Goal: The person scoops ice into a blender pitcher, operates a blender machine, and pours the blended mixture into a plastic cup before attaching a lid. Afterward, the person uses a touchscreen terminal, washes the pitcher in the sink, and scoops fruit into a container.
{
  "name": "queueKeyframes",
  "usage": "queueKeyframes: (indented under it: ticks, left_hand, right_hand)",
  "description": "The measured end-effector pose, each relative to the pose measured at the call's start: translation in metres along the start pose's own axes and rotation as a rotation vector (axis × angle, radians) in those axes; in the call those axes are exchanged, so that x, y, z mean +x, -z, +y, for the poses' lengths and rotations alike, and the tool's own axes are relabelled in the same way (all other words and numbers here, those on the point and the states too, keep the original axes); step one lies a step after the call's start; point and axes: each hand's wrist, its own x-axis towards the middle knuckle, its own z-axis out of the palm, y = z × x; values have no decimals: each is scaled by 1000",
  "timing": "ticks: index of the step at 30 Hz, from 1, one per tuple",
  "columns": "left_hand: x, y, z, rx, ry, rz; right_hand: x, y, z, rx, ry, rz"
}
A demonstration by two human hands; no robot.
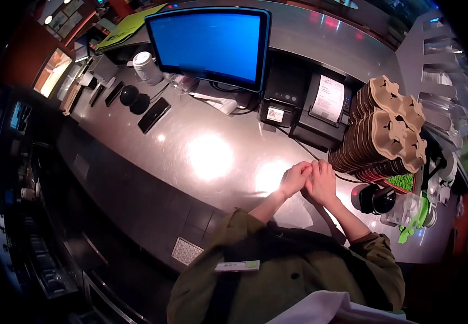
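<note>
My left hand (295, 179) and my right hand (321, 182) meet over the steel counter (190, 186), in front of the printers. The left fingers are curled and pressed against the right hand. On the right hand, the fingers bend over and are closed. Whether anything small lies between the hands is hidden. Just beyond the right hand stand tall stacks of cardboard cup carriers (352, 143). A receipt printer (320, 116) with printed paper on top and a smaller label printer (279, 100) sit behind the hands.
A lit blue monitor (207, 46) stands at the back. To its left are a lidded white cup (146, 68), a black phone-like slab (154, 115) and a round black object (130, 96). Black rounded items (374, 198) and clear plastic cups (406, 208) stand at right.
</note>
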Motion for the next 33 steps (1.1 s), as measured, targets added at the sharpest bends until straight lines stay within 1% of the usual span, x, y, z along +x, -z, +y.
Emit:
queueKeyframes:
  ticks: [3,4,5,6,7,8,11,13,15,16,17,18,20,21,23,25,27,29,30,31,33]
  left_hand:
    - [-6,0,-1,-130,119,8]
    - [-10,3,0,-226,141,64]
    - [-18,7,1,-327,159,120]
    - [-22,16,-17,-322,83,204]
    - [-32,32,-14,-338,84,304]
    - [-38,51,-20,-372,114,409]
    - [-56,104,-40,-295,79,701]
    - [-65,120,-40,-286,24,739]
    - [-71,142,-42,-246,-50,746]
    - [-77,157,-47,-205,-94,737]
    - [-85,172,-53,-167,-135,725]
    - [-88,199,-74,-85,-123,755]
    - [-108,257,-79,-243,-78,837]
    - [-121,294,-81,-315,-55,872]
    - [-139,374,-114,-218,-33,987]
    - [-171,431,-106,-70,-122,1113]
    - [-188,490,-139,-171,-50,1220]
    - [-195,527,-139,-46,24,1282]
    - [-195,543,-139,22,63,1305]
    - [-187,556,-136,228,52,1343]
    - [-150,574,-128,630,-1,1403]
  right_hand:
    - [-7,-8,7,43,47,15]
    - [-4,-6,11,61,81,18]
    - [-4,-1,13,3,108,34]
    - [-3,5,12,-54,136,55]
    - [4,11,7,-106,164,81]
    - [19,36,-11,-15,196,176]
    - [72,58,-59,390,336,295]
    - [121,37,-89,510,323,277]
    - [183,35,-133,536,393,456]
    - [215,35,-157,540,419,510]
    - [243,41,-180,427,463,553]
    - [269,45,-202,367,422,439]
    - [333,31,-234,309,418,515]
    - [357,26,-249,280,361,482]
    - [402,22,-270,217,243,419]
    - [427,12,-283,138,227,466]
    - [441,3,-290,82,165,505]
    - [425,-11,-302,107,166,615]
    - [408,-22,-308,117,148,636]
    - [391,-32,-315,128,131,657]
    - [361,-53,-318,238,67,603]
